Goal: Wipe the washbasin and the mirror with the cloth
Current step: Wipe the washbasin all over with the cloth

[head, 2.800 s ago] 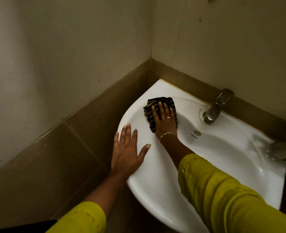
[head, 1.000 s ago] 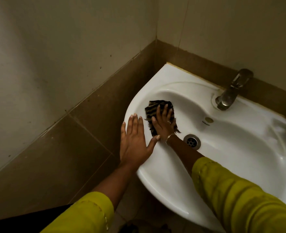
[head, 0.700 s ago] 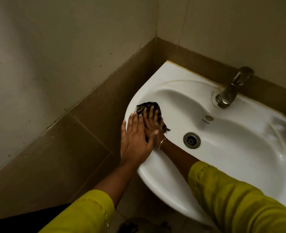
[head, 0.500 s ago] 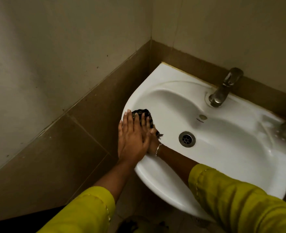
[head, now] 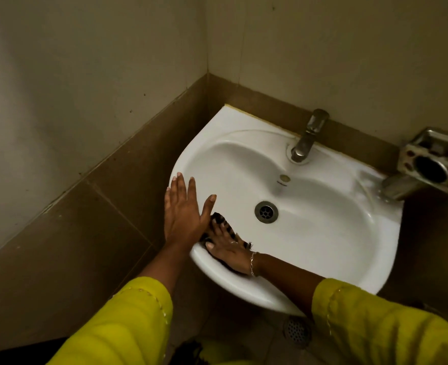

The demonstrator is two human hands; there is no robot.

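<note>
A white washbasin [head: 331,233] is fixed in the corner of a tiled wall. My right hand [head: 229,250] presses a dark striped cloth [head: 219,219] against the basin's near left inner wall and rim; most of the cloth is hidden under the fingers. My left hand [head: 184,209] lies flat with fingers spread on the basin's left rim, its thumb over the bowl, just left of the cloth. No mirror is in view.
A metal tap [head: 306,138] stands at the back of the basin above the drain [head: 266,212]. A metal holder [head: 428,164] juts from the wall at the right. A floor drain [head: 296,331] lies below the basin. Brown tiles line both walls.
My right hand has slid the cloth from the back left of the bowl down along the left wall to the near rim. My left hand stays on the left rim.
</note>
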